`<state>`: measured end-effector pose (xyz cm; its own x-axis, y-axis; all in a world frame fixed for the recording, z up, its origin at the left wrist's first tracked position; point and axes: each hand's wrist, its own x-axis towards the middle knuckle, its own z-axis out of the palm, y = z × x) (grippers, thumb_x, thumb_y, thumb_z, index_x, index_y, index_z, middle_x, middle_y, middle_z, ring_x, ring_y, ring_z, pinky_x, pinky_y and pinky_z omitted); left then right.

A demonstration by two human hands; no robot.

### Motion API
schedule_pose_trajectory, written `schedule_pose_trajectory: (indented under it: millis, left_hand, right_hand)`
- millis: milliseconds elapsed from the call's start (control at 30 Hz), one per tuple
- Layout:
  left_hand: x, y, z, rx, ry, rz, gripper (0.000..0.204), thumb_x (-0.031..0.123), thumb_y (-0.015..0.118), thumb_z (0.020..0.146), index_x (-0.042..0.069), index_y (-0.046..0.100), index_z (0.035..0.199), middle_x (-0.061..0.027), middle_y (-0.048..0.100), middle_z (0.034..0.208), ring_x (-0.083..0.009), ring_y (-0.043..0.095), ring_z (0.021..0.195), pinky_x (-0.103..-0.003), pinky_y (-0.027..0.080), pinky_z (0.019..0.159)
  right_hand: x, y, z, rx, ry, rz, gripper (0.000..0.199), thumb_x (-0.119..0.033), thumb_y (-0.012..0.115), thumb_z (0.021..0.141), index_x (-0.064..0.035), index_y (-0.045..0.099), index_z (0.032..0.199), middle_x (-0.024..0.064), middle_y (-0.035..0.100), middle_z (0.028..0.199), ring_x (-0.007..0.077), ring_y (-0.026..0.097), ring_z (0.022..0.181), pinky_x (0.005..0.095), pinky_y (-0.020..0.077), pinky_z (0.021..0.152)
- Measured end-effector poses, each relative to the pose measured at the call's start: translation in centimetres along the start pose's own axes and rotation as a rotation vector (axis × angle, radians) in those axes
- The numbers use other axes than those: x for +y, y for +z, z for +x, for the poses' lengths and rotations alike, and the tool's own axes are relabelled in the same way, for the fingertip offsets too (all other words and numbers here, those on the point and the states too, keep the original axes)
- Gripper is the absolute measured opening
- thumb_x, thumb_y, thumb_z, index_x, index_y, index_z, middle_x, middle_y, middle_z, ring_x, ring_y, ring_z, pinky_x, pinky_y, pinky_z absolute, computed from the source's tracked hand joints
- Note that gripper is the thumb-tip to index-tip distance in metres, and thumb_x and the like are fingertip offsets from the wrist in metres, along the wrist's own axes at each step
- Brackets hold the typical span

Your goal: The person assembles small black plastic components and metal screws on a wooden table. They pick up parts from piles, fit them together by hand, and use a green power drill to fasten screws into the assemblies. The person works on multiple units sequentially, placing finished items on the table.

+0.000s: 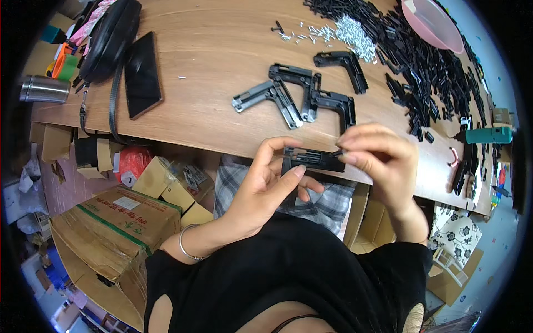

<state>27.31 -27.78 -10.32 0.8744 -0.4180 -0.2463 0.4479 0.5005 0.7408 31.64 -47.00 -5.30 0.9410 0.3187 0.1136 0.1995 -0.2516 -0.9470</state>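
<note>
My left hand [266,183] is closed round a black L-shaped plastic housing [313,159], its thumb laid along the near side. The long arm of the housing points right, and its ribbed hollow inside faces up. At that right end my right hand [380,155] pinches a small dark piece [337,153] between thumb and fingertips; its exact shape is mostly hidden. Just beyond, on the wooden table [205,72], lie several similar black housings, among them a greyer one [269,100] and a separate one [344,67].
Small silver screws or pins [355,38] lie heaped at the back, beside a wide pile of black plastic pieces [427,83]. A pink basin [433,25] stands behind. To the left are a phone [143,75] and a black bag [111,41]; cardboard boxes [122,222] stand below the table edge.
</note>
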Motion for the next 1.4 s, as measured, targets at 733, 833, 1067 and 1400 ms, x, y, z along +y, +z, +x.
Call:
schedule_pose_trajectory:
  millis: [733,833,1067,1400]
  left_hand:
    - [-3.8,4.1,-0.6,-0.093,0.263,0.577,0.035,0.008,0.059,0.085,0.000,0.048,0.118,-0.0060,0.060,0.084,-0.0073,0.054,0.069,-0.022,0.043,0.061]
    - [-3.8,4.6,-0.2,-0.061,0.386,0.690,0.032,0.010,0.062,0.083,0.001,0.054,0.113,-0.0078,0.062,0.083,-0.0118,0.056,0.062,-0.024,0.045,0.057]
    - [-4.4,5.0,0.9,-0.083,0.714,0.963,0.029,0.011,0.064,0.081,-0.003,0.058,0.106,-0.0101,0.065,0.085,-0.0175,0.058,0.059,-0.026,0.048,0.052]
    - [-3.9,4.7,0.7,-0.392,0.680,0.855,0.051,0.014,0.074,0.074,-0.003,0.047,0.113,-0.0154,0.065,0.078,-0.0214,0.064,0.063,-0.027,0.051,0.054]
  right_hand:
    - [3.0,-0.5,-8.3,0.243,-0.315,-0.267,0.023,0.001,0.076,0.057,-0.0038,0.069,0.079,0.0065,0.061,0.081,0.0181,0.061,0.073,0.0326,0.0443,0.072]
    - [2.5,-0.8,-8.9,0.255,-0.256,-0.259,0.021,0.001,0.076,0.059,-0.0035,0.069,0.077,0.0055,0.061,0.081,0.0164,0.062,0.073,0.0324,0.0442,0.074]
    - [3.5,-0.5,-9.8,0.304,-0.193,0.145,0.038,0.005,0.075,0.062,-0.0019,0.059,0.096,0.0115,0.057,0.095,0.0190,0.060,0.084,0.0325,0.0456,0.082]
    - [5.4,-0.1,-10.2,-0.164,0.358,1.380,0.015,-0.002,0.066,0.078,-0.0015,0.063,0.092,0.0071,0.055,0.094,0.0141,0.053,0.089,0.0263,0.0416,0.083]
